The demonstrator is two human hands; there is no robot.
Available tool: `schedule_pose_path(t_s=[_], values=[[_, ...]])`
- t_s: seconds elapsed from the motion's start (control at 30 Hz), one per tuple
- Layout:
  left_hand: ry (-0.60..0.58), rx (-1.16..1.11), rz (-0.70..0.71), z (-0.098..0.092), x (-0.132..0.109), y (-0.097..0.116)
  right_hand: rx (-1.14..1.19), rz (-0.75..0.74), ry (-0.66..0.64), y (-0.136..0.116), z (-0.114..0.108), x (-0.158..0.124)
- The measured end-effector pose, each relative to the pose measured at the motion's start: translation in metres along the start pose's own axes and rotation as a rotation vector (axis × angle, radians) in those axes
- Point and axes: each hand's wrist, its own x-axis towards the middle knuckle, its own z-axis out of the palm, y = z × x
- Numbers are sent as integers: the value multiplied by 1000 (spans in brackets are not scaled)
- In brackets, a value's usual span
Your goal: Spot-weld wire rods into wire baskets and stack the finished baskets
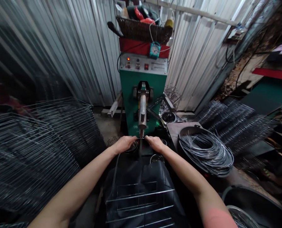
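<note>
My left hand [126,143] and my right hand [155,143] are both closed in a pinch, one on each side of the upright tip of a green spot welder [127,95]. Between the fingertips runs a thin metal wire [141,138], right at the end of the welder's metal arm [143,109]. Another wire [116,171] curves down from beneath my left hand towards my lap. A wire rack frame [141,202] lies over the dark apron [131,172]. Wire rings [157,158] sit below and around my hands.
Stacked wire racks [67,126] stand at left. To the right, a round tray [182,148] holds looped wires [202,152], with more wire stacks [240,117] behind. A basket [143,30] and a teal clock [154,50] top the welder. Another person's arm [278,180] shows at far right.
</note>
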Motion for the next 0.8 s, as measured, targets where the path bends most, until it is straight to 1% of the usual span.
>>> schedule_pose_path(t_s=[0.13, 0.23, 0.43, 0.67, 0.8], values=[[-23, 12, -30, -1, 1, 0, -5, 6, -28, 0, -2, 2], [-1, -29, -18, 0, 1, -1, -6, -1, -37, -1, -4, 3], [-2, -56, -14, -1, 2, -2, 5, 28, -35, -1, -4, 4], [18, -127, 19, 3, 4, -4, 16, 14, -5, 1, 2, 6], [26, -127, 11, 6, 5, -7, 24, 12, 9, 2, 3, 6]])
